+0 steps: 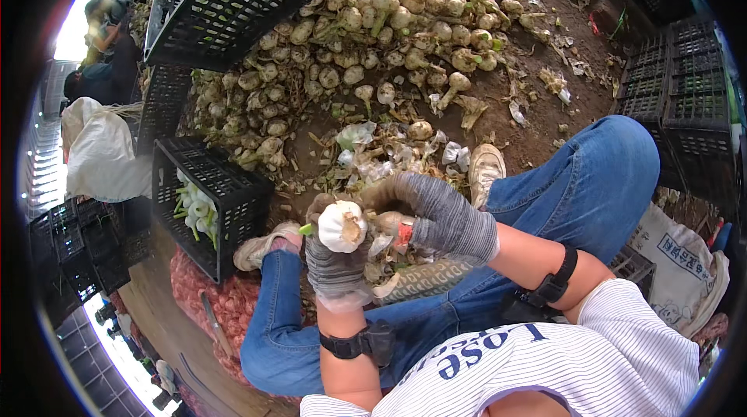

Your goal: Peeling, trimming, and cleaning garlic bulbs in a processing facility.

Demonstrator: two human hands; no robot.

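Note:
My left hand (335, 268), in a grey knit glove, holds a peeled white garlic bulb (342, 227) with its root end facing up. A short green stem end (306, 229) pokes out on the left. Beside the bulb is my right hand (446, 215), gloved as well, its fingers curled. A red-orange band (404, 234) shows by the right thumb; whether it wraps the thumb or a tool handle is unclear. Under both hands lie loose garlic skins (379, 169) and trimmings. Beyond them spreads a large heap of unpeeled, soil-stained garlic (350, 20).
A black plastic crate (233, 195) at left holds white garlic bulbs (198, 210). Another black crate (262, 3) leans over the heap. Red mesh sacks (216, 323) lie lower left, a knife (215, 323) on them. Stacked crates (671, 84) stand right. Another person (105, 38) is far left.

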